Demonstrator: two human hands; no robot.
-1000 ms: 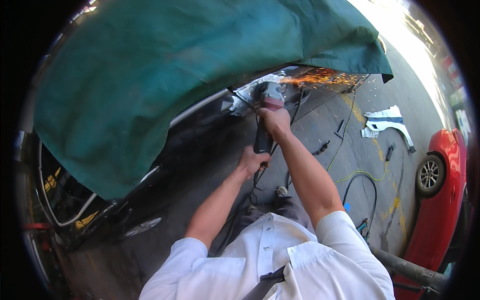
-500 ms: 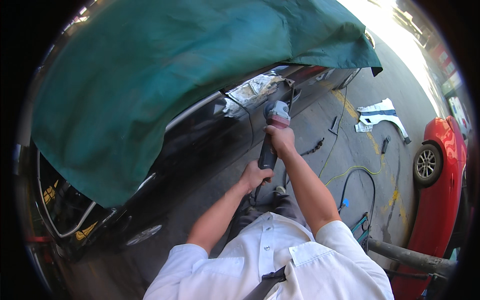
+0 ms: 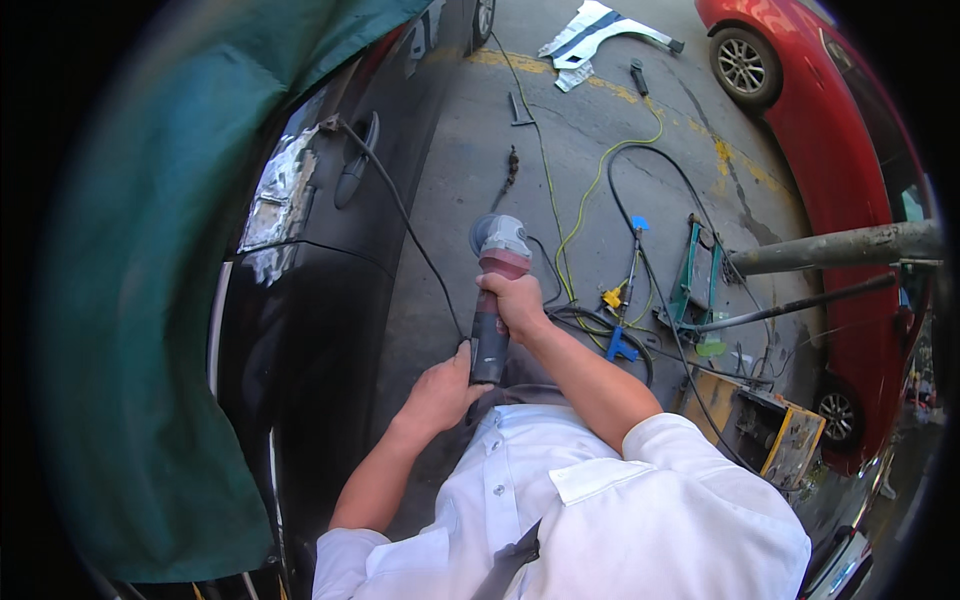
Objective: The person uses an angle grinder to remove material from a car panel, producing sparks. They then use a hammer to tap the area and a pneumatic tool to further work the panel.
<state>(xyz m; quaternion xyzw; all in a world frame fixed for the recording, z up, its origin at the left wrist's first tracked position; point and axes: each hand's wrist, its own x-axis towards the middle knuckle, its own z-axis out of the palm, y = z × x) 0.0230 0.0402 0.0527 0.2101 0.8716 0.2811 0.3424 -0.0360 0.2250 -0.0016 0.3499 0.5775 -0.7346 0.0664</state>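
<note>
An angle grinder (image 3: 490, 335) with a grey head, a red collar and a dark body is held upright in front of me. My right hand (image 3: 515, 305) wraps round it just below the collar. Lower down, my left hand (image 3: 440, 388) grips the back end, fingers along its side and thumb under the end. The disc at the head's left is partly visible and touches nothing. To the left stands a black car (image 3: 320, 290), its side marked by a ragged bare-metal patch (image 3: 280, 195) beside the door handle (image 3: 357, 165).
A green cover (image 3: 140, 350) drapes over the black car. Cables and a yellow-green hose (image 3: 585, 205) trail across the floor near a blue air gun (image 3: 620, 345). Right of these are a green jack (image 3: 692, 270), a thick grey pole (image 3: 835, 248) and a red car (image 3: 840, 190). A white fender (image 3: 595, 40) lies ahead.
My view has turned right, so the black car sits further left and more floor shows. The grinder is now further from the bare-metal patch, still in both hands.
</note>
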